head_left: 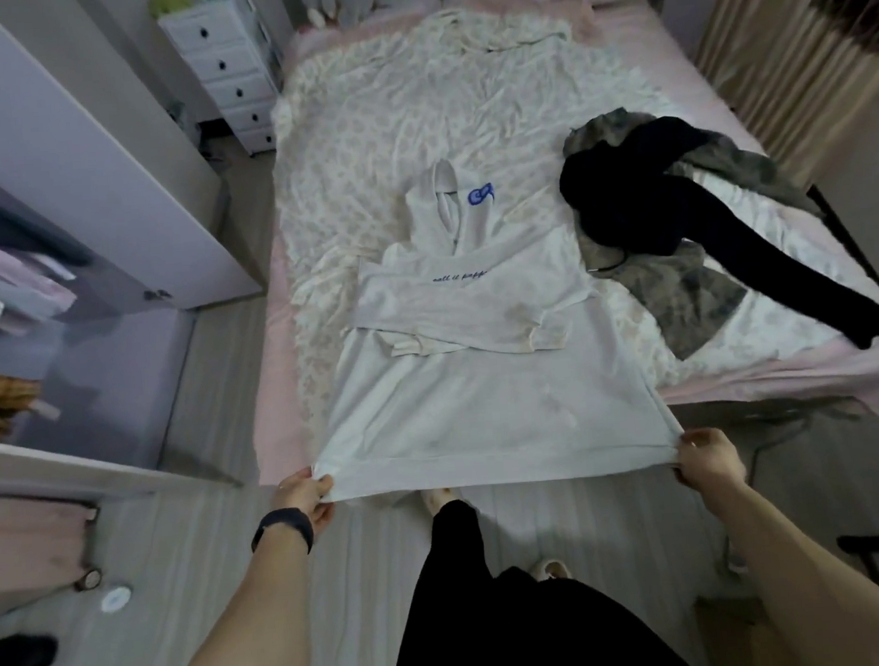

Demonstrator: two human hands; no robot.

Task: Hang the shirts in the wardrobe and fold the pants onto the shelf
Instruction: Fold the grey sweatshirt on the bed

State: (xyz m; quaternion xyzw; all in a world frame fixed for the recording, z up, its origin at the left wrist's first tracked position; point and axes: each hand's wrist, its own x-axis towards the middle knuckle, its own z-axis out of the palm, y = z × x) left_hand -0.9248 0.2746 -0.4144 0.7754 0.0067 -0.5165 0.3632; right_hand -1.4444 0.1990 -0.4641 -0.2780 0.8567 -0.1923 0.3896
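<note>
Left hand [303, 490], right hand [707, 458], fingers pinching white hoodie [483, 407] hem corners — blue script illegible, bed [413, 102].

One white hoodie [482, 397], one black garment [640, 202], one camouflage garment [692, 296]. One bed [279, 445], one drawer chest [225, 62].

I log open bedspread [413, 102] far of the white hoodie [482, 397], heap of black pants [650, 201] over camouflage garment [697, 291] blocking the right side, bare floor strip [214, 387] at left between bed [275, 373] and wardrobe door [82, 164], drawer chest [225, 62] closing its far end
</note>
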